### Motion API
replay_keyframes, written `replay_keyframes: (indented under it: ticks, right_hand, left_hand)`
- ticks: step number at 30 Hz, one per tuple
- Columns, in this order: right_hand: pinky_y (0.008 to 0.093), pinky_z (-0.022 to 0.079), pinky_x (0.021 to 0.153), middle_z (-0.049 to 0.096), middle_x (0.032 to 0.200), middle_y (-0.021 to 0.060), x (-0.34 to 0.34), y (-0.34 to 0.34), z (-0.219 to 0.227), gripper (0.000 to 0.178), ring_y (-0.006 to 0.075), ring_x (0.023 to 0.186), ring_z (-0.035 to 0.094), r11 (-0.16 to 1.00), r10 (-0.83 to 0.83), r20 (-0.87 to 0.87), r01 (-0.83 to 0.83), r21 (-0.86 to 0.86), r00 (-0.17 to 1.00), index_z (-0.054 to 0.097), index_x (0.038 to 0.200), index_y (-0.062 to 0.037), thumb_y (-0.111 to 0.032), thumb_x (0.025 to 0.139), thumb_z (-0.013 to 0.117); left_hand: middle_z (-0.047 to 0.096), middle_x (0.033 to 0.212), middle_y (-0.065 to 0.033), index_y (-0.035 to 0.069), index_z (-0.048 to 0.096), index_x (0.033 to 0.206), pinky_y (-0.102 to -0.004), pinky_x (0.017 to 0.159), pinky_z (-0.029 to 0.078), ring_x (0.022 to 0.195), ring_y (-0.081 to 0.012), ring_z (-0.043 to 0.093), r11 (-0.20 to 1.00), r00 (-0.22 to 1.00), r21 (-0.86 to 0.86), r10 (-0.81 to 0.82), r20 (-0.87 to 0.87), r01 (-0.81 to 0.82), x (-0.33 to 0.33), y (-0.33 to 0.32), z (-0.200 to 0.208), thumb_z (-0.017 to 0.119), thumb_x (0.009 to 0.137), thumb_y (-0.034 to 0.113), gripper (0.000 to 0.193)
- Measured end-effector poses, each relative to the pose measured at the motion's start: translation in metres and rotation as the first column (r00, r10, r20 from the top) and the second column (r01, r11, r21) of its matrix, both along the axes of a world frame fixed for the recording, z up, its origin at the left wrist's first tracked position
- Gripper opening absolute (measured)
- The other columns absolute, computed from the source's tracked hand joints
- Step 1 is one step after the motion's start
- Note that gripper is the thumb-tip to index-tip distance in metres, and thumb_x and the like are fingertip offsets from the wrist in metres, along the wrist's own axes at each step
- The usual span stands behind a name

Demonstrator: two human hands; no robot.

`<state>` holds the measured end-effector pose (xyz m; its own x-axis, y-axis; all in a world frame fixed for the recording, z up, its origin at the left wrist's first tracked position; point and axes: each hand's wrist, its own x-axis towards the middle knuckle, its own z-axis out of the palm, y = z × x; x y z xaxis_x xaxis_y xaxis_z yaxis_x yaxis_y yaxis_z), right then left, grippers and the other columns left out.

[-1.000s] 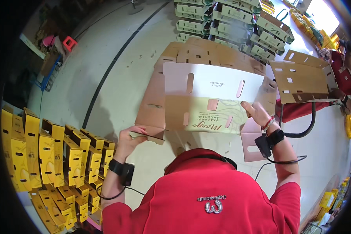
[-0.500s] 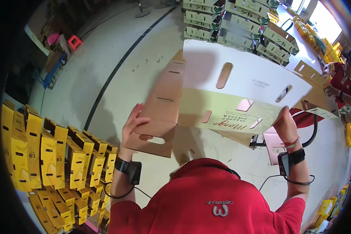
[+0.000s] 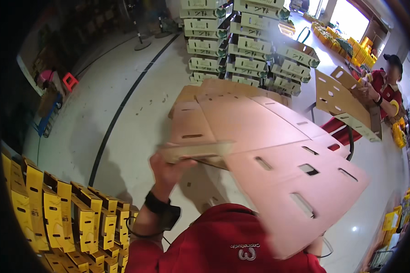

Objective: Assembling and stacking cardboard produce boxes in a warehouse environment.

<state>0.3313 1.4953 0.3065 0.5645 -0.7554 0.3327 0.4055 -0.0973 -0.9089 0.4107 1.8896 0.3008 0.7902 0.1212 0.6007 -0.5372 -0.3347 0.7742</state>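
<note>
The box blank (image 3: 259,127) is smooth, matt brown cardboard. The yellow cartons (image 3: 52,214) are printed card, and the pale green boxes (image 3: 250,45) look like printed card too. The red shirt (image 3: 209,239) is matt cloth. The stool (image 3: 70,82) looks plastic; the smooth floor (image 3: 136,118) has a slight gloss.

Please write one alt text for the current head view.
A person's left hand holds the edge of a large slotted cardboard sheet; the right hand is hidden. Yellow boxes stand at lower left, pale boxes are stacked beyond, and a co-worker handles another cardboard piece at right.
</note>
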Motion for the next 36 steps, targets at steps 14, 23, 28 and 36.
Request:
replay_keyframes:
  ticks: [14, 23, 28, 36]
  right_hand:
    - [0.0280, 0.049, 0.050, 0.062, 0.081, 0.0087, 0.075, -0.119, -0.114, 0.059, 0.0162, 0.052, 0.057, 0.515, 0.641, -0.036, -0.395, 0.761, 0.767, 0.056, 0.117, -0.0046, -0.051, 0.082, 0.062]
    - [0.0226, 0.042, 0.088, 0.053, 0.121, 0.0028, 0.136, -0.055, 0.021, 0.059, 0.0075, 0.101, 0.048, 0.096, 0.720, -0.691, -0.977, 0.192, -0.065, 0.032, 0.142, -0.0030, -0.010, 0.087, 0.051]
    - [0.0199, 0.044, 0.081, 0.033, 0.144, 0.0100, 0.124, -0.041, 0.053, 0.064, 0.0103, 0.113, 0.047, 0.167, 0.928, -0.357, -0.976, 0.141, 0.107, 0.025, 0.146, -0.0038, -0.030, 0.094, 0.052]
    - [0.0363, 0.031, 0.100, 0.032, 0.142, 0.0142, 0.131, -0.047, 0.006, 0.072, 0.0239, 0.122, 0.040, 0.113, 0.928, -0.309, -0.947, -0.302, 0.210, 0.053, 0.103, -0.0059, -0.067, 0.068, 0.069]
  left_hand:
    - [0.059, 0.096, -0.0118, -0.002, 0.059, 0.087, -0.0434, 0.092, 0.041, 0.104, -0.0300, 0.055, 0.970, 0.988, -0.241, 0.058, 0.144, -0.021, 0.029, 0.004, 0.009, 0.053, 0.078, 0.070, 0.073]
    - [0.058, 0.072, -0.0025, 0.005, 0.047, 0.060, -0.0358, 0.081, 0.045, 0.092, -0.0277, 0.058, 0.793, 0.897, 0.424, -0.419, -0.141, 0.437, 0.042, -0.019, 0.035, 0.084, 0.059, 0.023, 0.041]
    - [0.053, 0.072, -0.0015, 0.006, 0.041, 0.061, -0.0395, 0.080, 0.044, 0.091, -0.0276, 0.054, 0.927, 0.936, 0.131, -0.348, -0.056, 0.352, 0.044, -0.010, 0.038, 0.078, 0.069, 0.043, 0.053]
    - [0.053, 0.075, -0.0023, 0.006, 0.041, 0.061, -0.0379, 0.082, 0.042, 0.097, -0.0298, 0.053, 0.915, 0.914, 0.120, -0.361, -0.183, 0.386, 0.025, 0.010, 0.035, 0.076, 0.074, 0.031, 0.045]
